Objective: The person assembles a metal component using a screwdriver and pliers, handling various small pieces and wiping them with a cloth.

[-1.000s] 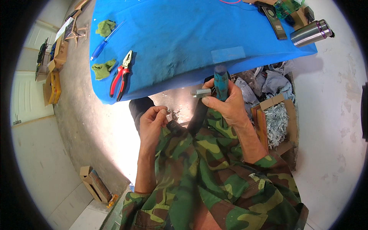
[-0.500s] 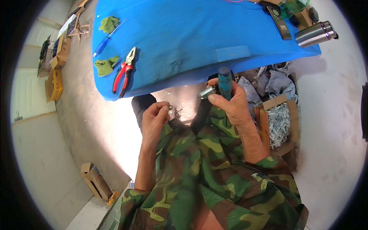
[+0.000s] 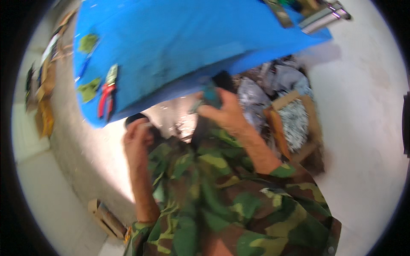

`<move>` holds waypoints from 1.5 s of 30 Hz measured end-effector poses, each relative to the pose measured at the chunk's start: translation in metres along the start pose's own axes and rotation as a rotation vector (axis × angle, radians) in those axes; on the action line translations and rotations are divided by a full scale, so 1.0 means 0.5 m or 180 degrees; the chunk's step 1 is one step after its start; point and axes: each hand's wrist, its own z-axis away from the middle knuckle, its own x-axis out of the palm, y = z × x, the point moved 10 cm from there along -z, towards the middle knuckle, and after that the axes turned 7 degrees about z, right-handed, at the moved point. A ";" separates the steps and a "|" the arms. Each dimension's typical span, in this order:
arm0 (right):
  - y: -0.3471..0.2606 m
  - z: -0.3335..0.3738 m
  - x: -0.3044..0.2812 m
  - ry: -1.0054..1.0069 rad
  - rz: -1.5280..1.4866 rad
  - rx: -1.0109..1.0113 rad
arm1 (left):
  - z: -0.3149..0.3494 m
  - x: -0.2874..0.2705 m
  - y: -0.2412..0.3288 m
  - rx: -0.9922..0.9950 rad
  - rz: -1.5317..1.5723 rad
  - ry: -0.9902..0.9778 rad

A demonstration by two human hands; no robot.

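Holding a thick, teal, cylindrical handle [image 3: 212, 97] in the right hand [image 3: 229, 112], the left hand [image 3: 137, 134] apart

The person's right hand is closed around the teal handle just past the near edge of the table covered in bright blue cloth [image 3: 166, 47]. The handle's long axis slants from eleven to five o'clock. Beside the right thumb, at about eight o'clock from the handle, sits a short, blurred, silvery metal piece [image 3: 195, 106]; whether it joins the handle cannot be told.

The key relation is the gap between the hands: from the left fingertips the metal piece lies at about two o'clock, well apart, with the right hand far nearer, touching or almost touching it. The left fingers are bunched, and blur hides whether anything is pinched there.

On the cloth, at eleven o'clock from the left hand, lie metal pliers with red-and-black handles [image 3: 107, 96], their nose toward twelve to one o'clock. A crumpled green rag [image 3: 89, 90] lies just beside them at nine. Between three and four o'clock from the right hand stands an open brown cardboard box [image 3: 315, 121] of pale shreds.
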 end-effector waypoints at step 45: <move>-0.038 -0.012 0.128 -0.0556 -0.0108 -0.0219 | 0.072 -0.063 0.004 0.0195 -0.0232 0.0180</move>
